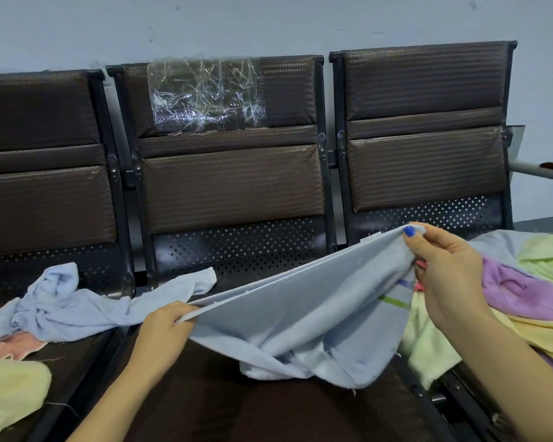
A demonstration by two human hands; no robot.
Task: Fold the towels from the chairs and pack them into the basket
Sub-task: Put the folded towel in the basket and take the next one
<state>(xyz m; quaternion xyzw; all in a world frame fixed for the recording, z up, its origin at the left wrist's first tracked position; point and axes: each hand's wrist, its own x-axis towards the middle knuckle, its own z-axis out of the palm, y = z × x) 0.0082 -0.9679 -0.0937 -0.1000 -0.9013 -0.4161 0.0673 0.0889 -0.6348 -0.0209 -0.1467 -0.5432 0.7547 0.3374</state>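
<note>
A light blue towel (pixel 304 317) is stretched above the middle chair seat (pixel 205 397), doubled along its top edge, with its lower part sagging onto the seat. My left hand (pixel 166 327) pinches its left corner. My right hand (pixel 444 269) pinches the right corner, held higher. A second light blue towel (pixel 77 304) lies crumpled across the left and middle seats. On the right seat is a heap of towels: purple (pixel 521 291), green (pixel 546 253) and pale yellow (pixel 537 333). No basket is in view.
Three dark brown chairs stand in a row against a pale wall; the middle backrest (pixel 230 186) has clear tape on it. A pink towel (pixel 13 346) and a yellow towel (pixel 10 390) lie on the left seat. A grey armrest (pixel 540 169) projects at right.
</note>
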